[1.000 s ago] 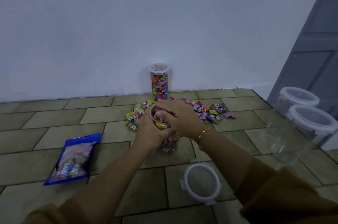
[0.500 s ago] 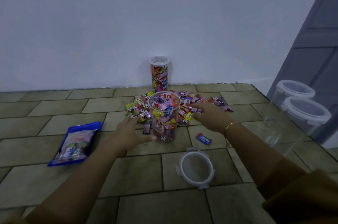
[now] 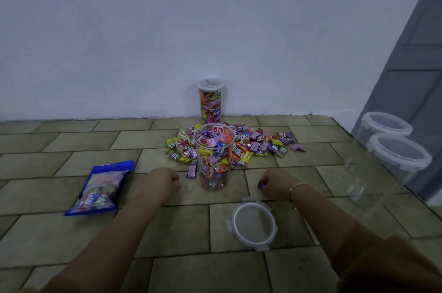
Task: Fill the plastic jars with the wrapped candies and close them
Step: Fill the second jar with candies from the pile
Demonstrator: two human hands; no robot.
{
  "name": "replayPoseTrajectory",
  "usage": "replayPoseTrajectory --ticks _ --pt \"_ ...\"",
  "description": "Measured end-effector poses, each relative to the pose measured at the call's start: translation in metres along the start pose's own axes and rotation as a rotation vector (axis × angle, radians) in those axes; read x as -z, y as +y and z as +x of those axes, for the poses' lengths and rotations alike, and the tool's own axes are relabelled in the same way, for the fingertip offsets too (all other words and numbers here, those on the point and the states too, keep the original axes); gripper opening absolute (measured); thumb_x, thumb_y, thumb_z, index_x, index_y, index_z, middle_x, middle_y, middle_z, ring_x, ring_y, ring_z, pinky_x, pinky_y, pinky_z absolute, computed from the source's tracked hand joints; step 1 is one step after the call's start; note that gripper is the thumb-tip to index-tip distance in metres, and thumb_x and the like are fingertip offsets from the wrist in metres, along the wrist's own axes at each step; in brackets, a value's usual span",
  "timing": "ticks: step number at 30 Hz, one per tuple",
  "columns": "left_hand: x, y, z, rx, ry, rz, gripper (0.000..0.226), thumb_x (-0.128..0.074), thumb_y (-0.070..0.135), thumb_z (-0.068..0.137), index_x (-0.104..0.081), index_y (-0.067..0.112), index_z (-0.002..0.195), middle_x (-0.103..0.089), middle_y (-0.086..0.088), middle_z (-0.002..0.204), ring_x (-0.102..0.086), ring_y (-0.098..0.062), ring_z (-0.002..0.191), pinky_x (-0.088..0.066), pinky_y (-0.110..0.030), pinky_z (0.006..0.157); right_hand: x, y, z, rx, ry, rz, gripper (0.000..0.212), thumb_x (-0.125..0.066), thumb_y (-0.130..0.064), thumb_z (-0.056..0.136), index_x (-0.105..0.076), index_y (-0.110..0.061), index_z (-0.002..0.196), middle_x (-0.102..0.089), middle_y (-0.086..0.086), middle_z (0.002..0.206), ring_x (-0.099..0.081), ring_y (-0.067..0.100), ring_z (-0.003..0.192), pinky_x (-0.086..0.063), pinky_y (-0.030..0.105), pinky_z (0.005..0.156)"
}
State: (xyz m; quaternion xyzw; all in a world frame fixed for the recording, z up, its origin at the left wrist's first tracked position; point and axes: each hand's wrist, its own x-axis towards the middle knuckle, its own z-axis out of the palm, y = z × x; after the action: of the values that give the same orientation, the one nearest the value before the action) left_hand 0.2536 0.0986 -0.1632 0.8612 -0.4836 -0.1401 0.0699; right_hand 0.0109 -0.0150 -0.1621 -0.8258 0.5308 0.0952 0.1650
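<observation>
Both your hands have pulled back from the jar (image 3: 213, 156): right hand (image 3: 272, 181) pinches a candy (image 3: 261, 184), left hand (image 3: 167, 179) looks fisted, contents unclear. Overfilling could block the lid (image 3: 252, 223).

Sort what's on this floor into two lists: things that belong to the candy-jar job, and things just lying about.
Job:
open jar, nearly full
loose lid
candy pile
closed full jar
empty jars, lidded
candy in right hand
left hand, fingers curled

Lying about:
blue candy bag, possibly a refill
</observation>
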Motion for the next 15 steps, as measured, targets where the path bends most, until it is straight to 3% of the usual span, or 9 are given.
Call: replayPoseTrajectory --ticks 2,5,8,10,15 --pt "0.007 -0.001 -0.003 -0.013 0.137 -0.189 0.03 -0.052 0.02 0.094 -0.064 0.016 0.121 -0.067 -0.007 0.112 -0.059 -0.014 0.085 -0.046 -0.025 0.078 0.006 -0.003 -0.002 0.033 0.039 0.032 0.03 -0.056 -0.016 0.09 -0.062 -0.008 0.118 -0.062 0.012 0.119 -0.057 0.025 0.109 -0.046 0.03 0.09" --pt "0.026 0.001 -0.008 -0.048 0.409 -0.587 0.025 -0.057 0.018 0.092 -0.069 0.015 0.113 -0.069 -0.002 0.079 -0.052 -0.009 0.06 -0.038 -0.011 0.049 0.021 -0.009 -0.007 0.11 0.269 0.229 0.023 -0.053 -0.01 0.09 -0.066 -0.008 0.108 -0.066 0.01 0.106 -0.06 0.024 0.096 -0.049 0.033 0.084" --pt "0.055 0.017 -0.019 -0.104 0.599 -0.895 0.024 -0.061 0.016 0.09 -0.069 0.017 0.113 -0.069 0.002 0.083 -0.056 0.009 0.057 -0.036 0.0 0.049 0.044 -0.023 -0.012 0.18 0.489 0.633 0.021 -0.056 -0.012 0.089 -0.064 -0.01 0.109 -0.065 0.005 0.101 -0.06 0.02 0.091 -0.05 0.032 0.082" --pt "0.071 0.03 -0.025 -0.178 0.637 -0.993 0.025 -0.062 0.017 0.089 -0.066 0.02 0.114 -0.066 0.008 0.084 -0.055 0.02 0.061 -0.038 0.003 0.055 0.059 -0.035 -0.016 0.253 0.553 0.825 0.021 -0.058 -0.013 0.089 -0.064 -0.011 0.109 -0.067 0.004 0.095 -0.063 0.019 0.089 -0.054 0.034 0.082" --pt "0.084 0.055 -0.023 -0.289 0.488 -1.032 0.022 -0.067 0.023 0.086 -0.07 0.019 0.107 -0.07 0.01 0.085 -0.061 0.015 0.069 -0.044 -0.001 0.058 0.081 -0.059 -0.023 0.406 0.601 0.958 0.013 -0.056 -0.013 0.091 -0.058 -0.02 0.102 -0.063 -0.005 0.079 -0.06 0.007 0.074 -0.05 0.016 0.062"
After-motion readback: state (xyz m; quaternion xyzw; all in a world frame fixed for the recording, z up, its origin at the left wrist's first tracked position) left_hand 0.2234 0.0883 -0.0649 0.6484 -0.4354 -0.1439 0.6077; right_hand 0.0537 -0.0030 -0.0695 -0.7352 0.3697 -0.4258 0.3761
